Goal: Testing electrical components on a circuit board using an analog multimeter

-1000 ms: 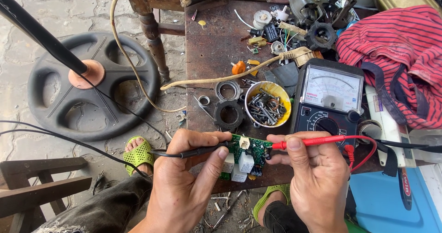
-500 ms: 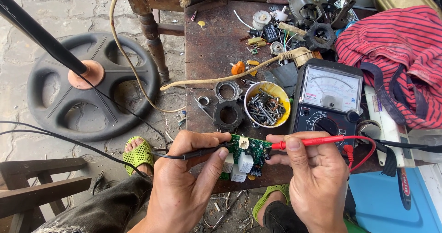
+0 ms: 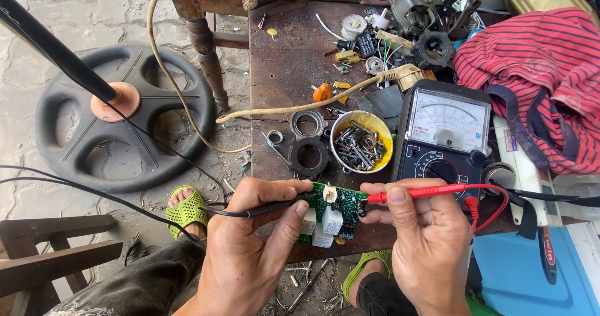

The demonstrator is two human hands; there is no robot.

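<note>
Both hands sit low centre, closed round 1 small green circuit board (image 3: pixel 334 206) held between them over the near edge of the rusty table (image 3: pixel 281 72). L hand (image 3: pixel 250 253) curls shut w/ thumb & fingers pinching a black probe (image 3: pixel 275 208), tip pointing right onto the board's left end; its fingers also prop the board from below. R hand (image 3: pixel 428 244) is closed too, thumb pressing a red probe (image 3: pixel 415 193) whose tip points left onto the board's right end. So board lies dead between the hands, long axis running left-right, both probes in line w/ it, neither hand clearly nearer. Far left on the ground: 1 black round fan base (image 3: pixel 119 119) w/ a pole rising from it, and a green sandal (image 3: pixel 186 211) on a foot. Behind the board: 2 dark metal rings (image 3: pixel 307 156), 1 yellow cup of screws (image 3: pixel 361 142), then 1 black analog multimeter (image 3: pixel 445 141) w/ the red lead looping back to it. Far right: a red striped cloth (image 3: pixel 531 72), blue box (image 3: pixel 531 272) below.
</note>
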